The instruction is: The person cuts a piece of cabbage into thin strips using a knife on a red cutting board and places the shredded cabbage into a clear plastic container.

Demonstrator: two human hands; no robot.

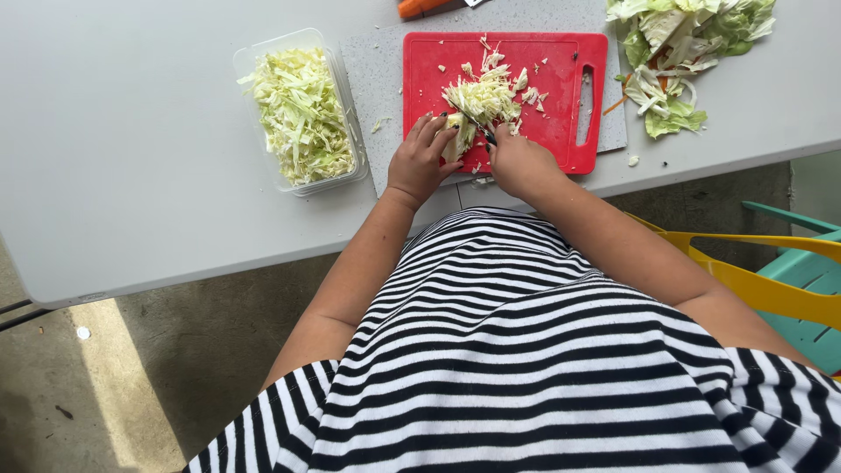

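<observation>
1. The cutting board under both hands is bright red.
2. The shredded cabbage just beyond the fingers is pale yellow-green.
3. The clear tub, left of the left hand, holds the same pale green shreds.
4. The leaf scraps, right of the right hand, are deeper green.
5. The table is light grey.
6. The shirt is black-and-white striped.

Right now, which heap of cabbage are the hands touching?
The pale shredded cabbage heap on the red plastic cutting board. The left hand and right hand meet there; the clear tub's shreds and the leafy green scraps lie untouched.
</observation>
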